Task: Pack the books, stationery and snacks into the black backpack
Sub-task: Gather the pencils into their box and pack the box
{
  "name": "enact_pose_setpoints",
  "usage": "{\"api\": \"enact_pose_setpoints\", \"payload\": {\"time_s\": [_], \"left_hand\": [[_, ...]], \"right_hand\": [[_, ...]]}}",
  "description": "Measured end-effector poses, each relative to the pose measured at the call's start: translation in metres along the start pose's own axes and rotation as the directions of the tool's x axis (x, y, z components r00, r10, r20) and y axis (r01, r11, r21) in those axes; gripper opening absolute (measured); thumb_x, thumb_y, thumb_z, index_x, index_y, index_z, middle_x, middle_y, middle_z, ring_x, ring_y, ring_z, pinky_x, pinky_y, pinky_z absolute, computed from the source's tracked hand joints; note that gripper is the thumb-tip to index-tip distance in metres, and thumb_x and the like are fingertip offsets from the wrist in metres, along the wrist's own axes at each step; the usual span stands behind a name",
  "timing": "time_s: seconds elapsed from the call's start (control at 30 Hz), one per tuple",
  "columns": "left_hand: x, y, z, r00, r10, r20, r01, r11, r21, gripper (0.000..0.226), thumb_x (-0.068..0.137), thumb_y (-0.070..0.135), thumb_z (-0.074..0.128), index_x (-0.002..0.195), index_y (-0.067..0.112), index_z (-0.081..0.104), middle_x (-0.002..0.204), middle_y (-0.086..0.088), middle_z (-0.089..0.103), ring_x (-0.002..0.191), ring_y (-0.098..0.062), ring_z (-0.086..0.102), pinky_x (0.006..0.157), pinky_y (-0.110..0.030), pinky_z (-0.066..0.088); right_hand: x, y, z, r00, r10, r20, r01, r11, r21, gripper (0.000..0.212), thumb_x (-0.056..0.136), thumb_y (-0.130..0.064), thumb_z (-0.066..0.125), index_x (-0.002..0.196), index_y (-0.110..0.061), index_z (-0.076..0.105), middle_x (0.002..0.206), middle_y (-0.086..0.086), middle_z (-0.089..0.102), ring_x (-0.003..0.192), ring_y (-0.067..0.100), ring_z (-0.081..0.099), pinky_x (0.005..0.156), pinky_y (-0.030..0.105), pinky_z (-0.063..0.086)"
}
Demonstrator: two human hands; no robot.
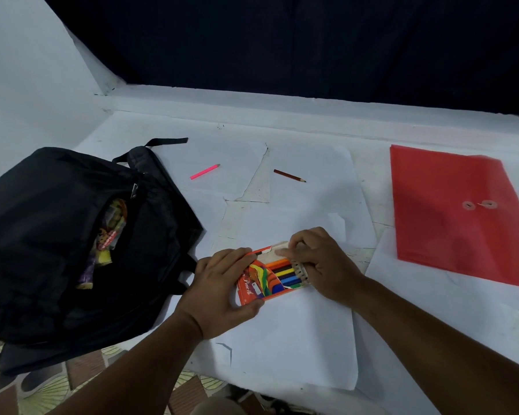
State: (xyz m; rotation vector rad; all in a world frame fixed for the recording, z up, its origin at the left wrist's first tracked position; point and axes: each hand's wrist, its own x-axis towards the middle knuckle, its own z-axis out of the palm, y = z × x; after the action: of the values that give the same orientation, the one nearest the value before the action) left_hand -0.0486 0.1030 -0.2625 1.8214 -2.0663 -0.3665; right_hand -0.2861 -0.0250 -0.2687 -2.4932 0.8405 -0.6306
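Observation:
An orange box of coloured pencils (259,284) lies on the white table, its end open and several pencil tips showing. My left hand (222,292) grips the box's left part. My right hand (315,260) pinches the box's pale flap at the open end. The black backpack (42,235) lies open on the left, with snack packets (110,232) visible inside its zip opening. A pink pencil (205,171) and a brown pencil (289,175) lie loose further back on the table.
A red plastic envelope folder (462,214) lies at the right. White paper sheets (297,339) cover the table. A dark curtain hangs behind the table's far edge. Patterned floor tiles (81,369) show below the near edge.

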Motion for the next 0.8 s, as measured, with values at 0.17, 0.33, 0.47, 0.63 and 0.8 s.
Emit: {"api": "enact_pose_setpoints", "payload": {"time_s": [0.17,0.33,0.47,0.63,0.8], "left_hand": [[0.000,0.000,0.000,1.000,-0.005,0.006,0.005,1.000,0.004,0.081,0.082,0.077,0.052,0.148,0.033,0.039,0.152,0.018,0.040,0.138,0.003,0.030,0.110,-0.016,0.009],[-0.001,0.000,0.000,1.000,-0.005,0.002,0.005,1.000,0.010,0.081,0.082,0.078,0.050,0.148,0.033,0.038,0.152,0.018,0.040,0.137,0.003,0.031,0.108,-0.015,0.010],[-0.001,0.000,0.001,1.000,0.000,-0.009,0.000,1.000,-0.010,0.080,0.082,0.078,0.050,0.148,0.032,0.039,0.151,0.017,0.041,0.134,0.009,0.026,0.109,-0.015,0.012],[-0.001,-0.001,0.001,1.000,0.010,-0.019,-0.011,1.000,-0.016,0.081,0.082,0.076,0.053,0.148,0.032,0.040,0.152,0.017,0.040,0.135,0.010,0.022,0.110,-0.017,0.012],[0.000,-0.002,0.001,1.000,0.004,-0.017,-0.005,1.000,-0.024,0.081,0.082,0.077,0.051,0.148,0.031,0.041,0.152,0.016,0.041,0.139,-0.001,0.033,0.111,-0.028,0.019]], "right_hand": [[0.000,-0.001,-0.001,0.996,0.061,-0.063,-0.057,0.996,0.071,0.032,0.098,-0.028,0.044,0.109,-0.018,0.073,0.115,0.000,0.064,0.111,0.013,0.056,0.083,0.028,0.059],[0.000,-0.004,-0.001,0.999,0.053,-0.006,-0.052,0.998,0.017,0.032,0.096,-0.030,0.047,0.108,-0.022,0.075,0.117,0.000,0.063,0.113,0.015,0.055,0.085,0.021,0.054],[0.002,-0.001,-0.004,0.987,0.162,-0.008,-0.159,0.976,0.148,0.029,0.100,-0.027,0.046,0.117,-0.024,0.069,0.114,-0.004,0.065,0.110,0.014,0.060,0.085,0.022,0.055],[0.039,0.006,-0.041,0.823,0.463,0.330,-0.568,0.643,0.513,0.027,0.100,-0.007,0.052,0.107,-0.027,0.069,0.099,-0.001,0.074,0.095,0.014,0.068,0.081,0.027,0.056],[0.081,0.020,-0.052,0.872,0.482,0.083,-0.486,0.838,0.247,0.021,0.100,-0.014,0.054,0.113,-0.021,0.069,0.107,0.000,0.070,0.093,0.016,0.068,0.074,0.016,0.050]]}}
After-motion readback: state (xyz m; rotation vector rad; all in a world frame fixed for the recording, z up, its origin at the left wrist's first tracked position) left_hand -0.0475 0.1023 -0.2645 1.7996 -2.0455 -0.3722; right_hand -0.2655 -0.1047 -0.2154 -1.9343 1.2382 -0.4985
